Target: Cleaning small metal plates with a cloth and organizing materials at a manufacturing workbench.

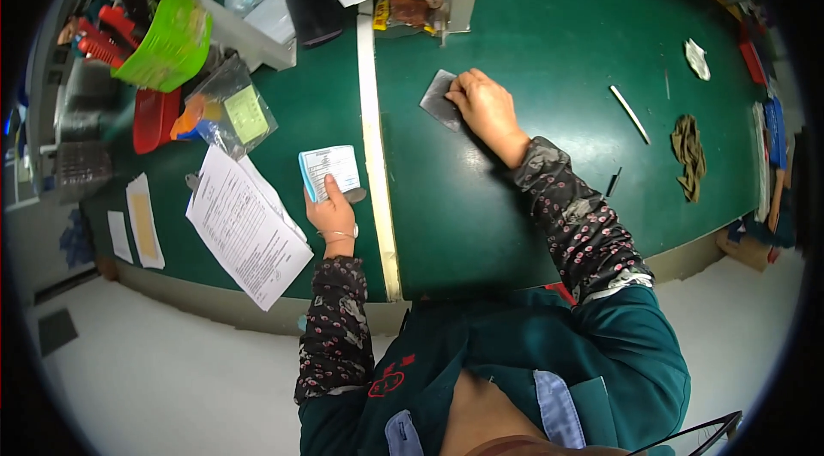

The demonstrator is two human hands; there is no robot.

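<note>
My left hand [332, 211] grips a small printed booklet or card stack [336, 166], white on top with a light blue edge, just left of the pale strip. Its thumb lies over the printed face. A small grey rounded piece [355, 195] shows beside that hand; whether it is held I cannot tell. Across the strip, my right hand [487, 108] has its fingers pinched together at the right edge of a flat grey square sheet [440, 102] on the green table. The fingertips are partly hidden.
A pale strip [376, 156] divides the green table [524, 216]. Printed papers [246, 229] lie at the left, below a clear bag [236, 108] and a green basket [172, 40]. Rightward are a white stick [630, 114], a black pen [613, 183] and an olive cloth [687, 156].
</note>
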